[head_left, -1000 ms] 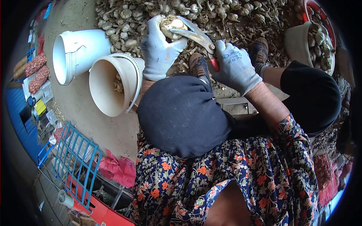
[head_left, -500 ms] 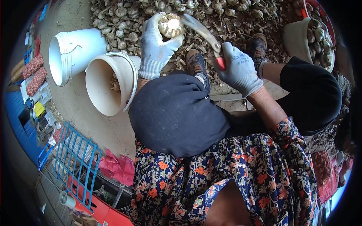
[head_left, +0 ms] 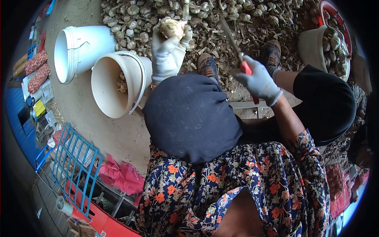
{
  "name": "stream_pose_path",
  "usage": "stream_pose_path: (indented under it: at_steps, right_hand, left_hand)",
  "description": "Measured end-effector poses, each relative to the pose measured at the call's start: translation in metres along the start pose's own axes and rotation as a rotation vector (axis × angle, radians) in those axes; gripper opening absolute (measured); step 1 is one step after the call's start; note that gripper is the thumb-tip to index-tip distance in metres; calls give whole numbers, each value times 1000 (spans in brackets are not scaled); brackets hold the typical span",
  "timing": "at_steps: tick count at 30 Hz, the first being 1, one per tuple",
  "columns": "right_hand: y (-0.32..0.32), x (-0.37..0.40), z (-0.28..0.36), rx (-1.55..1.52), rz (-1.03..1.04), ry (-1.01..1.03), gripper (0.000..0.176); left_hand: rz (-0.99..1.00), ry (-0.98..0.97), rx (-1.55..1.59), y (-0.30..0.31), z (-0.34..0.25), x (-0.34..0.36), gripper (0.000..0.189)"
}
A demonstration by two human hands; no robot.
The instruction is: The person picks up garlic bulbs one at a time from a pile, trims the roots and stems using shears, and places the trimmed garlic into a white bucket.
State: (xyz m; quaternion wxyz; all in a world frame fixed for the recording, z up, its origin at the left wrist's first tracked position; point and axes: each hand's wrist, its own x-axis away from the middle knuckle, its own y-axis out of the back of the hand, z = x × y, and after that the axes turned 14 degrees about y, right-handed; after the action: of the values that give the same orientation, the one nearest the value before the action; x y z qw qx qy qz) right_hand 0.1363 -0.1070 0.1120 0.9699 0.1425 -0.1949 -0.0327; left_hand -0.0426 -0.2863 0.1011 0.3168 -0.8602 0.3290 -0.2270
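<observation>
In my left hand, gloved in pale grey-white, the fingers are wrapped round a garlic bulb. A dry stalk rises from beside the bulb toward the top edge. My right hand, in the same kind of glove, grips a knife by its red handle. The blade points up and left, apart from the bulb, and is slightly blurred. Beneath both hands spreads a heap of garlic bulbs with loose stalks and husks.
Left of my knee lie a white bucket and a cream bucket, tipped with their mouths toward me; the cream one has some scraps inside. At upper right stands a bucket full of garlic beside a red tub. A blue metal rack is at lower left.
The knife has moved right and down, away from the bulb. My left hand has turned the bulb, so its pale cut face no longer faces me and a stalk shows above.
</observation>
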Motion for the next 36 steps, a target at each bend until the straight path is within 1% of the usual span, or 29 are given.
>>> stream_pose_path:
  at_steps: [1,3,4,5,7,8,11,13,15,16,17,18,19,20,21,22,23,24,25,26,27,28,29,30,31,32,33,34,36]
  right_hand:
    - [1,7,5,4,95,45,44]
    - [-5,8,14,21,191,132,50]
    - [-10,5,12,-31,170,169,52]
    - [-14,0,13,-87,149,205,55]
    - [-12,-13,17,-156,232,174,51]
    - [-15,-18,14,-156,171,307,50]
    - [-3,-26,38,34,262,228,39]
    - [-4,-25,35,42,258,219,38]
    - [-8,-23,25,46,258,212,37]
    - [-13,-19,14,-144,179,37,34]
    - [-16,-16,2,-330,95,-135,30]
    - [-17,-11,-9,-339,77,-89,26]
    - [-15,-8,-14,-343,80,-92,26]
    - [-13,-4,-17,-415,78,-179,25]
    - [-12,-2,-20,-485,76,-265,24]
    - [-14,-2,-24,-506,51,-285,24]
    - [-14,-5,-26,-508,51,-289,24]
    - [-16,-8,-27,-511,46,-308,23]
    - [-18,-12,-28,-516,41,-325,23]
    - [-20,-16,-30,-519,38,-329,23]
    - [-22,-18,-32,-508,11,-323,24]
    - [-25,-18,-36,-496,-13,-320,25]
    - [-27,-18,-44,-493,-14,-329,25]
    - [-31,-18,-54,-342,-8,-294,27]
    - [-32,-17,-61,-193,1,-262,30]
    - [-32,-17,-64,-97,31,-302,35]
    - [-33,-16,-64,-94,26,-307,35]
    - [-36,-14,-66,-29,32,-270,33]
    - [-40,-13,-66,106,61,-185,28]
  left_hand:
    - [-3,-5,3,2,0,0,44]
    - [10,69,301,7,1,1,36]
    - [-58,84,208,3,0,3,35]
    - [-59,82,208,2,-1,5,35]
    - [-127,169,0,-3,-3,9,38]
    - [-228,177,-53,-13,-4,13,38]
    - [-214,221,-171,-9,-4,12,36]
    - [-238,238,-157,-3,-3,11,31]
    - [-98,270,-270,9,-7,14,30]
    - [-206,96,-301,8,-12,17,20]
    - [-321,15,-187,7,-31,25,17]
    - [-647,-174,-228,5,-49,33,18]
    - [-870,-390,-404,63,-68,48,21]
    - [-1086,-452,-462,6,-85,59,23]
    - [-1235,-607,-734,46,-104,77,36]
    - [-1420,-599,-952,76,-115,89,43]
    - [-1419,-595,-954,75,-115,87,43]
    - [-1656,-559,-1621,72,-115,88,43]
    - [-1797,-462,-2331,69,-114,86,44]
    - [-1502,-434,-2083,67,-103,71,41]
    - [-1205,95,-2025,108,-95,58,39]
    - [-982,30,-1181,81,-49,30,37]
    - [-668,-226,-1891,113,-14,7,39]
    - [-505,19,-1926,125,15,-11,45]
    - [-551,461,-1866,111,37,-27,64]
    - [-494,561,-1861,121,59,-37,66]
    - [-434,655,-1852,153,86,-43,67]
    - [-423,655,-1851,143,83,-45,67]
    - [-460,729,-1768,161,91,-40,70]
